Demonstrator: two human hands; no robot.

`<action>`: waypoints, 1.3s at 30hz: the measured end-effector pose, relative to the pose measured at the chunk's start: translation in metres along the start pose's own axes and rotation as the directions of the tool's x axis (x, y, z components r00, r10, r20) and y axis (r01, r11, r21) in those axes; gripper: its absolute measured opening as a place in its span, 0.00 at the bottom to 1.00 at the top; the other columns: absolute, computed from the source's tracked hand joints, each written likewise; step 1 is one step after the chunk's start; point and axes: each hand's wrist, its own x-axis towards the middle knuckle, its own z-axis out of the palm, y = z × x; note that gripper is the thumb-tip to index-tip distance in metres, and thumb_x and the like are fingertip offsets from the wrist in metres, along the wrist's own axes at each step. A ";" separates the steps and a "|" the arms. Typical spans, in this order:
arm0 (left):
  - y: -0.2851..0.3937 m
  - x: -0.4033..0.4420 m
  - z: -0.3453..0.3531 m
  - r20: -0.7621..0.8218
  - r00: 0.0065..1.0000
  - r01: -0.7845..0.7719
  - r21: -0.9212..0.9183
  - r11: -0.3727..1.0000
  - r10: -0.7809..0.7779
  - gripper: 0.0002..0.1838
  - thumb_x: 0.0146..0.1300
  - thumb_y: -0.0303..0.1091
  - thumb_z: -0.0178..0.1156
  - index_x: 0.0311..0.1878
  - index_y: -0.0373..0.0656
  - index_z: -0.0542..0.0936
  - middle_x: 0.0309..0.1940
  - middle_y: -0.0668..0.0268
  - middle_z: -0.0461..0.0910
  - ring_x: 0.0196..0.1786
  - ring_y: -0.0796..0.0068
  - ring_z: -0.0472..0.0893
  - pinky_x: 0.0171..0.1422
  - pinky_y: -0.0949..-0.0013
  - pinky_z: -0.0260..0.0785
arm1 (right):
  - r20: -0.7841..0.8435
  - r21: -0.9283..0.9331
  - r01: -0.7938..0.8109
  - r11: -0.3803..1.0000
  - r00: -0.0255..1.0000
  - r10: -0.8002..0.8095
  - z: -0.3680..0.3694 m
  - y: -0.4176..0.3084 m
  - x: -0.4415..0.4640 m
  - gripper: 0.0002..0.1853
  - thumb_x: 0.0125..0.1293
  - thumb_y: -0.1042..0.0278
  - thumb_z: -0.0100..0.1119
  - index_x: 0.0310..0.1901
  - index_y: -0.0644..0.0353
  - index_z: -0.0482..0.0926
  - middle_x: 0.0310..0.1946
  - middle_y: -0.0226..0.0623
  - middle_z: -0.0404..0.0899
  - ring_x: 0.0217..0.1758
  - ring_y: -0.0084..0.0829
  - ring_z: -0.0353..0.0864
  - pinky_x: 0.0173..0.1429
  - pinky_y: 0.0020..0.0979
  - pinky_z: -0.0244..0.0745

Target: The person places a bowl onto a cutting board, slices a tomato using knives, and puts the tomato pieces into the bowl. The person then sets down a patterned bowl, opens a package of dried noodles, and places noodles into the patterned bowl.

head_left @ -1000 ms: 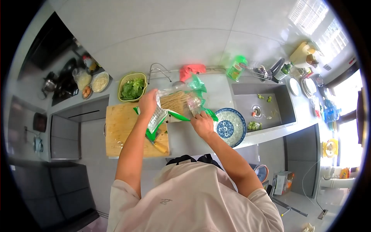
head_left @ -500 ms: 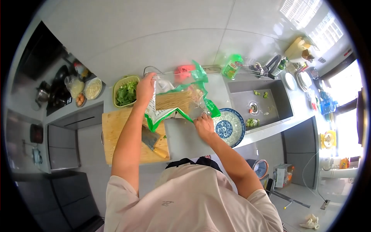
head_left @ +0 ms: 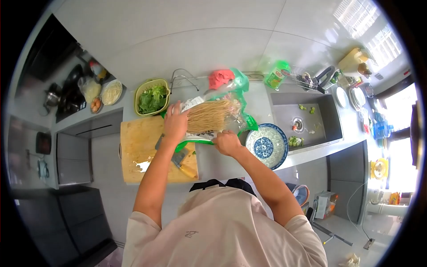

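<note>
Dried noodles (head_left: 209,115) lie in an opened green-and-clear plastic bag (head_left: 249,121) on the counter. My left hand (head_left: 176,121) is at the left end of the noodles, its fingers closed around the bag's edge there. At the lower right edge of the bag, my right hand (head_left: 227,142) pinches the plastic. Below my left hand, a knife (head_left: 184,167) with a yellowish handle rests on the wooden cutting board (head_left: 138,138); my forearm hides part of its blade. A blue-and-white patterned plate (head_left: 267,147) stands just right of my right hand.
A basket of leafy greens (head_left: 152,99) sits behind the board. A red cloth (head_left: 221,78) and a green bottle (head_left: 276,75) are near the wall. Right of the plate is a sink (head_left: 327,111) with vegetable scraps. Eggs (head_left: 96,105) and a plate of pale shreds (head_left: 111,92) stand left.
My left hand has come down from the raised bag edge to the noodles' left end. The bag lies flatter and the noodles are more exposed. My right hand stays at the lower edge.
</note>
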 end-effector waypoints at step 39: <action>0.039 -0.064 -0.042 0.467 0.858 0.218 0.050 0.975 -0.216 0.19 0.68 0.45 0.57 0.48 0.43 0.91 0.66 0.55 0.80 0.75 0.60 0.71 0.84 0.41 0.45 | -0.219 -0.368 -0.050 0.928 0.975 -0.035 0.003 0.023 0.068 0.16 0.67 0.63 0.57 0.54 0.49 0.86 0.52 0.34 0.85 0.61 0.38 0.78 0.64 0.45 0.68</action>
